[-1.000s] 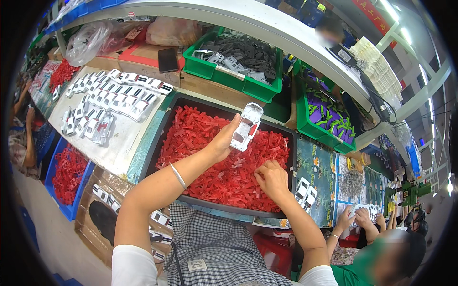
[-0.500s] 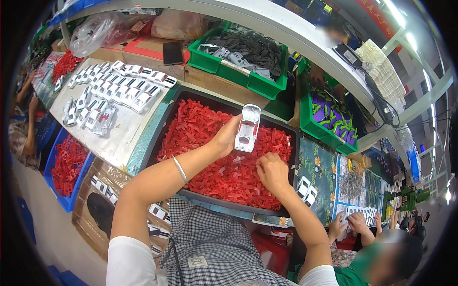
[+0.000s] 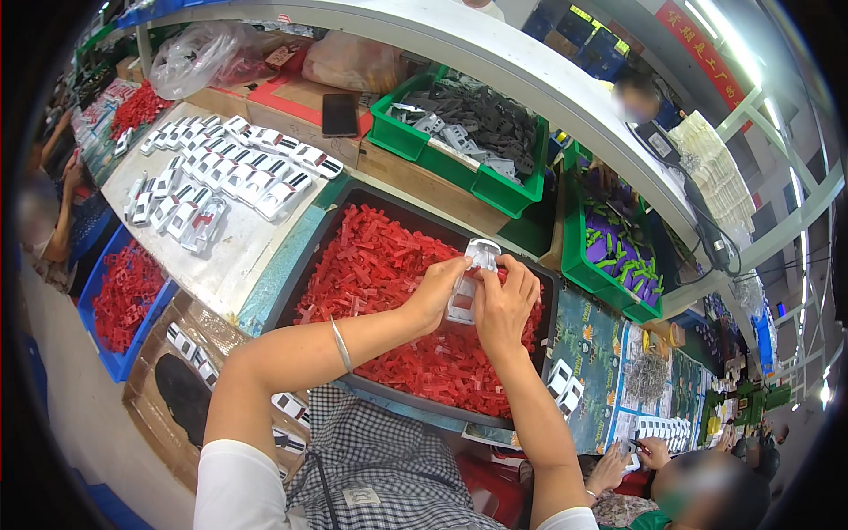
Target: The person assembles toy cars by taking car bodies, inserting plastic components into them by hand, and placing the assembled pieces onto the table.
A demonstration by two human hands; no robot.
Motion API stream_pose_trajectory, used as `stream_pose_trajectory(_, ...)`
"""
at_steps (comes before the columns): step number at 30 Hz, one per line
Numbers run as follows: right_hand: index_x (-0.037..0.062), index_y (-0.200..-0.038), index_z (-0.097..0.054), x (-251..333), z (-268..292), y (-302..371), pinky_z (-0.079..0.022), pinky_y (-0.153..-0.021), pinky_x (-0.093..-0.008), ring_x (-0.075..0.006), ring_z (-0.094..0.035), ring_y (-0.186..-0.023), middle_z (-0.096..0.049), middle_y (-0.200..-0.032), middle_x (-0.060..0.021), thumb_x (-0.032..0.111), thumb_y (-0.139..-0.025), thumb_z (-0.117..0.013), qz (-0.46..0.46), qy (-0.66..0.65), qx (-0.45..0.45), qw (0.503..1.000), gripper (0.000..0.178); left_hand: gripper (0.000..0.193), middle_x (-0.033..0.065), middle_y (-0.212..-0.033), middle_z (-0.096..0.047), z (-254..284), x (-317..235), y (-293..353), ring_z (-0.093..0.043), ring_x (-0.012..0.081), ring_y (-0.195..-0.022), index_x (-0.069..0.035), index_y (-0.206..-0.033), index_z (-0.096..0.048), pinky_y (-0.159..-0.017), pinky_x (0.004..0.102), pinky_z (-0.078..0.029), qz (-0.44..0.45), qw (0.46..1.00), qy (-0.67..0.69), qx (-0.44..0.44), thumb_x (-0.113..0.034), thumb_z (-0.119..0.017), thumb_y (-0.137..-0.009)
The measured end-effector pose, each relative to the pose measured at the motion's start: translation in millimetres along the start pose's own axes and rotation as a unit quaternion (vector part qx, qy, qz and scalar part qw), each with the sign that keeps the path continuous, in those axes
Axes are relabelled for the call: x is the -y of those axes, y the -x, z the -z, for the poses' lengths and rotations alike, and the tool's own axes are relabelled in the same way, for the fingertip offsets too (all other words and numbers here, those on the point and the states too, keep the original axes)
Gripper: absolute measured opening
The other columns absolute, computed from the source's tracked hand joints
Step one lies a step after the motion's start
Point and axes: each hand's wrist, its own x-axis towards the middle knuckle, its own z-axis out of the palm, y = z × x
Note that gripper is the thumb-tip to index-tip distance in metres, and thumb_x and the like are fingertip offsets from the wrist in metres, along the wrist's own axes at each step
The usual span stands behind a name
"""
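A white toy car body [image 3: 482, 253] is held above the middle of the black tray [image 3: 281, 311], its hollow inside facing up. My left hand [image 3: 435, 296] grips it along its left side. My right hand [image 3: 507, 305] is closed on its right side, fingertips pressed at the inside. Whether a small part sits under those fingertips is hidden. Loose red plastic pieces [image 3: 389, 344] fill the tray below both hands.
Rows of white toy cars [image 3: 238, 172] stand on a board at the left. Green bins [image 3: 495, 190] with grey parts and another green bin [image 3: 623, 300] with purple and lime pieces lie beyond the tray. A blue bin [image 3: 104, 331] is far left. A co-worker's hands [image 3: 609, 468] work at lower right.
My right hand has risen from the red pieces to the car body and now touches it. My left hand has lowered the car body slightly toward the tray.
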Motion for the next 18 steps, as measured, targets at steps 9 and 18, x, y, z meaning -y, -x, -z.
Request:
stream_pose_trajectory(9, 0.0074, -0.089, -0.064, -1, -2, 1, -0.035, -0.092, -0.0477, -0.0313, -0.049, -0.104, -0.053, -0.11, -0.0124, 0.007, -0.075, -0.063, 0.01, -0.024, -0.028, 0.999, 0.014, 0.019, 0.0051, -0.098, -0.062, -6, -1, 4, -0.059, 0.0106, -0.086, -0.003, -0.108, -0.058, -0.067, 0.031, -0.054, -0.019, 0.999, -0.04, -0.004, -0.012, -0.05, -0.094)
stream_pose_trajectory(18, -0.0001, -0.128, -0.048, 0, 10, 1, -0.046, -0.085, -0.0297, -0.0171, -0.053, -0.1, -0.053, -0.116, -0.0116, 0.002, -0.079, -0.068, -0.265, -0.37, 0.023, 0.89, 0.054, 0.019, 0.0023, -0.075, -0.063, 4, 11, -2, -0.055, 0.0071, -0.064, 0.002, -0.093, -0.065, -0.054, 0.0259, -0.044, -0.08, 0.98, -0.181, -0.037, -0.013, -0.053, -0.094)
